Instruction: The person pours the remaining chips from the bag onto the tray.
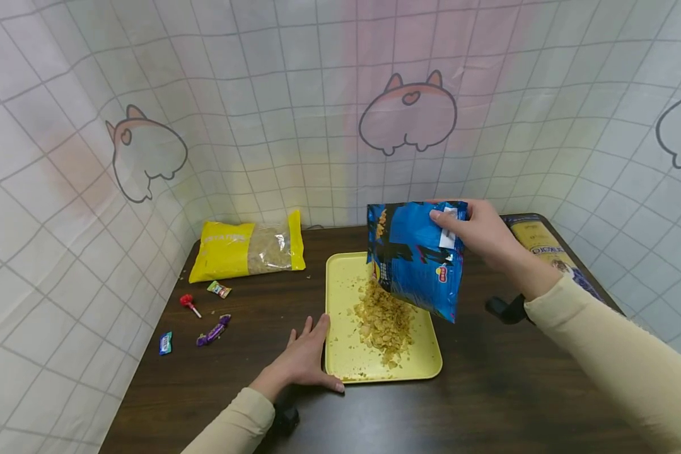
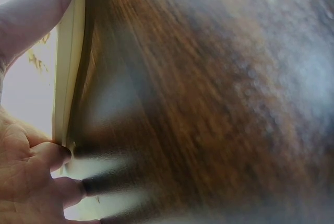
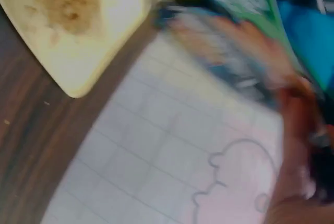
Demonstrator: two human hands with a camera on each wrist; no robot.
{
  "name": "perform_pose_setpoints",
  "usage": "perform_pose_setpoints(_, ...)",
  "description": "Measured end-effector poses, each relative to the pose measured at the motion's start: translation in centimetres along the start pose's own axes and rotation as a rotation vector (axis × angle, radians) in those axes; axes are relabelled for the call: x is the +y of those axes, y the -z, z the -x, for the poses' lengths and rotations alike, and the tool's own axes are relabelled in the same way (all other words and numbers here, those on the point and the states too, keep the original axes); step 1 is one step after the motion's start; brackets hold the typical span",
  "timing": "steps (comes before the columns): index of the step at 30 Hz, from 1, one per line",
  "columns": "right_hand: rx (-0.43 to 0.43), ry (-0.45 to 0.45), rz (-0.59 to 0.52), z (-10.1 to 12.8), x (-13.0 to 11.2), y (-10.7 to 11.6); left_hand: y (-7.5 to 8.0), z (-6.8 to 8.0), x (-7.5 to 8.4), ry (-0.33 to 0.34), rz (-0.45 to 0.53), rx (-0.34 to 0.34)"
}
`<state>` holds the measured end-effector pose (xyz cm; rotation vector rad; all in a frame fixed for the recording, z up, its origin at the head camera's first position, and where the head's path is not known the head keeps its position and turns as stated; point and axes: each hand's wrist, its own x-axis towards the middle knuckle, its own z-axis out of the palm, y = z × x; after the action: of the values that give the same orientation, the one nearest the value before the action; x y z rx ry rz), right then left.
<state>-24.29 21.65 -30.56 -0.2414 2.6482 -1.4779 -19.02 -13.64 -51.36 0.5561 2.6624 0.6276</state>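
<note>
My right hand grips a blue snack bag by its upper end, tipped mouth-down over a yellow tray. A heap of golden crumbs lies on the tray under the bag's mouth. My left hand rests flat on the dark wooden table with straight fingers against the tray's left edge. The left wrist view shows my fingers touching the tray rim. In the blurred right wrist view the bag hangs beside the tray.
A yellow bag of grain lies at the back left. Small wrapped sweets and a red lollipop are scattered at the left. Another packet lies at the right edge. A cat-print grid cloth walls the table.
</note>
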Motion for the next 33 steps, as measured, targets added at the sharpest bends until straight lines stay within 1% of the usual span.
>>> perform_pose_setpoints(3, -0.012, 0.032, -0.104, 0.6, 1.1, -0.4, 0.0, 0.0, 0.0, 0.01, -0.001, -0.008)
perform_pose_setpoints(6, 0.009, 0.012, -0.172, 1.2, 2.5, -0.3, 0.1, -0.1, 0.2, 0.013, 0.001, -0.007)
perform_pose_setpoints(8, 0.041, -0.012, -0.184, 1.6, 3.5, 0.1, 0.0, -0.2, 0.2, 0.008, -0.002, -0.004)
perform_pose_setpoints(11, 0.093, -0.032, -0.152, 1.9, 5.2, 1.2, 0.0, -0.1, 0.2, 0.002, 0.001, -0.001)
perform_pose_setpoints(17, 0.222, -0.016, -0.018, 2.0, 8.2, 3.5, 0.0, -0.1, 0.1, 0.009, 0.005, -0.002)
perform_pose_setpoints(20, 0.281, 0.036, 0.091, 2.1, 9.4, 3.8, 0.1, -0.1, 0.0, 0.011, 0.004, -0.002)
perform_pose_setpoints(22, 0.318, 0.072, 0.181, 2.1, 10.1, 3.4, 0.1, -0.1, 0.0, 0.013, 0.003, -0.003)
perform_pose_setpoints(24, 0.363, 0.134, 0.299, 2.2, 10.8, 2.7, 0.0, -0.1, 0.0, 0.014, 0.005, -0.004)
perform_pose_setpoints(28, 0.443, 0.264, 0.522, 2.3, 12.9, 0.4, 0.0, -0.1, 0.0, 0.013, 0.004, 0.0)
perform_pose_setpoints(30, 0.438, 0.324, 0.646, 2.6, 14.2, -0.9, 0.0, -0.1, 0.0, 0.014, 0.0, 0.001)
perform_pose_setpoints(32, 0.393, 0.348, 0.759, 3.0, 15.4, -2.1, 0.0, -0.1, 0.0, 0.015, -0.004, -0.002)
perform_pose_setpoints(33, 0.358, 0.347, 0.806, 3.2, 15.9, -2.8, 0.0, -0.1, 0.0, 0.016, -0.006, -0.002)
